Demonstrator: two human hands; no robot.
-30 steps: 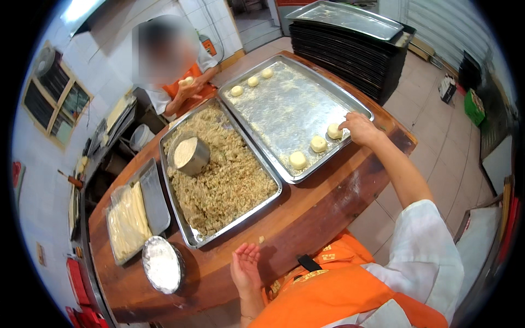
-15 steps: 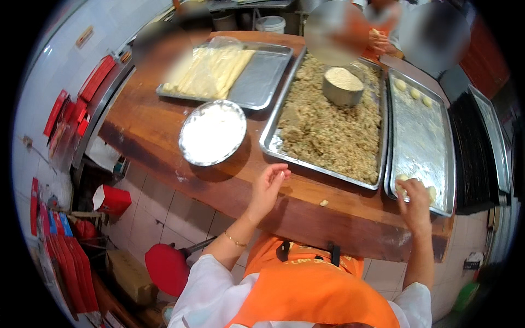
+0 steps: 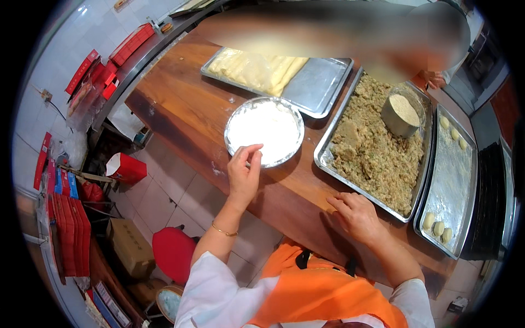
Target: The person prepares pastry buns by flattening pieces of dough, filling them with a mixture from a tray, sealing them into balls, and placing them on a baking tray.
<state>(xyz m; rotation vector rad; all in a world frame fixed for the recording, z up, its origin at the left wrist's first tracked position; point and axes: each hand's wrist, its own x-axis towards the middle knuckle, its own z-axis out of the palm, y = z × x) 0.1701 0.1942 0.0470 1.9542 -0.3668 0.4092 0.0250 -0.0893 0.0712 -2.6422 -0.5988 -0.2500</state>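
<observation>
By the bowl [image 3: 288, 158], the left hand [image 3: 244, 176] has thumb and fingers slightly apart; the right hand [image 3: 358, 218] has fingers loosely spread. Bumping the bowl could spill powder [image 3: 262, 126].

Your bowl [image 3: 282, 160], round and silvery, stands upright on the table [image 3: 180, 104], filled with loose white flour [image 3: 262, 123]. To your right of it, the brown filling [image 3: 372, 158], moist and crumbly with flecks of green, is heaped across a rectangular metal tray [image 3: 358, 190] that lies at a slant to you. Beyond that, pale, rounded dough balls [image 3: 438, 228] rest on your flour-dusted second tray [image 3: 456, 180]: three close together at the near end, three at the far end.
</observation>
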